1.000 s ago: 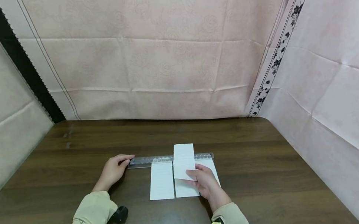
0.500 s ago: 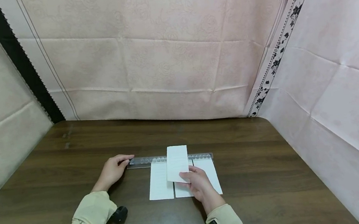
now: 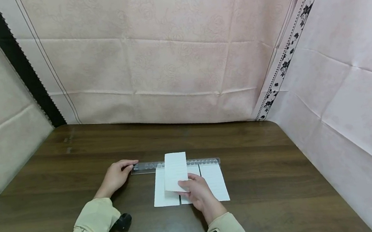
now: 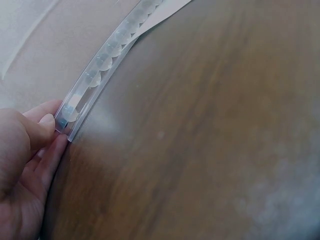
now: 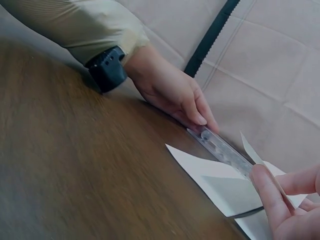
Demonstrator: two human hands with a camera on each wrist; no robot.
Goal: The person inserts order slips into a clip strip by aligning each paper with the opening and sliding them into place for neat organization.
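Observation:
My left hand (image 3: 118, 178) pinches the left end of a clear plastic strip (image 3: 147, 167) with a row of round clear pieces along it. In the left wrist view, the thumb (image 4: 42, 131) presses on that end. From the strip, white lined paper slips lie toward me side by side: a left slip (image 3: 162, 200), a middle one (image 3: 196, 169) and a right one (image 3: 215, 186). My right hand (image 3: 199, 195) pinches another lined paper slip (image 3: 176, 169) by its lower right corner. That slip overlaps the left and middle slips and part of the strip in the head view.
A dark brown wooden table (image 3: 267, 183) lies under everything. Pale cloth (image 3: 171, 56) hangs behind it and at both sides. Each sleeve carries a black wrist camera, such as the left one (image 3: 124, 222).
My right hand has moved left with its paper slip, from over the middle and right slips to over the left and middle ones. My left hand stays at the strip's end.

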